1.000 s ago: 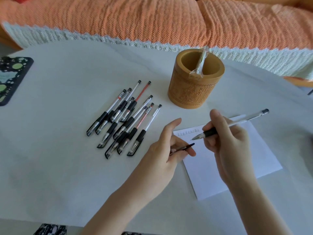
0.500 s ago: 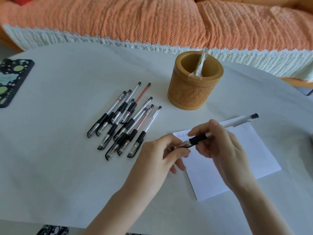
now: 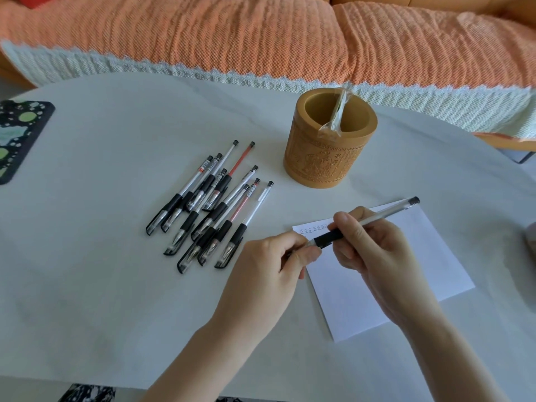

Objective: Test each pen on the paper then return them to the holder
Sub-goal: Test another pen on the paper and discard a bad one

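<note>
My right hand (image 3: 374, 250) grips a clear gel pen (image 3: 385, 214) with a black grip over the white paper (image 3: 406, 274). My left hand (image 3: 278, 265) is closed around the pen's cap at the tip end, so the tip is hidden by my fingers. Small written marks run along the paper's top left edge. Several capped pens (image 3: 214, 210) lie in a loose bunch on the table left of the paper. The carved bamboo holder (image 3: 327, 158) stands upright behind the paper, with a plastic-wrapped item (image 3: 336, 114) leaning inside it.
The white table (image 3: 101, 271) carries a black tray with green spots (image 3: 17, 134) at its far left edge. An orange-covered sofa with a white lace trim (image 3: 261, 39) runs along the back. A grey object (image 3: 530, 242) shows at the right edge.
My two hands have come together: the pen's tip, bare a second ago, now sits inside my left fingers where the cap is held. The pen has tilted lower and moved left.
</note>
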A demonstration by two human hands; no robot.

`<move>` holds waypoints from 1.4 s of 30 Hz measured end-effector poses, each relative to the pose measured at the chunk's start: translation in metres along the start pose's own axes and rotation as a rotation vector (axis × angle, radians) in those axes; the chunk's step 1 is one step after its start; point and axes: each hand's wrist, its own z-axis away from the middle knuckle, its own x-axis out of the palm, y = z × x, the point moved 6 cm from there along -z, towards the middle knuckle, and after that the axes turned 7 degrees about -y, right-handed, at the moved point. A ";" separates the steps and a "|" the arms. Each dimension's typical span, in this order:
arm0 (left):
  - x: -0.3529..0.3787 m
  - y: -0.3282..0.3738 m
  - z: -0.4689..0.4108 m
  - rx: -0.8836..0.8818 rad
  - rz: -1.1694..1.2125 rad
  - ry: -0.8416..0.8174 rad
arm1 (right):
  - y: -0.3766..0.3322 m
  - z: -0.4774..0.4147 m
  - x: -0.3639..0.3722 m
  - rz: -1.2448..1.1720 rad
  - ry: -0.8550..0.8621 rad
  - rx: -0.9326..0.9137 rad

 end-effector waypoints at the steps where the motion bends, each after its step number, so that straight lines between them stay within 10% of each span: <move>1: 0.001 0.000 -0.001 -0.007 -0.014 -0.007 | 0.002 0.000 0.000 -0.021 0.012 0.026; 16: -0.041 -0.020 -0.006 -0.157 -0.601 0.285 | 0.002 -0.054 -0.031 0.125 0.123 0.316; 31: -0.030 0.005 -0.006 0.187 -0.405 0.299 | 0.002 -0.032 0.025 0.036 -0.109 0.163; 42: -0.003 0.008 -0.006 0.205 -0.389 0.150 | -0.006 -0.021 0.007 -0.072 0.051 0.017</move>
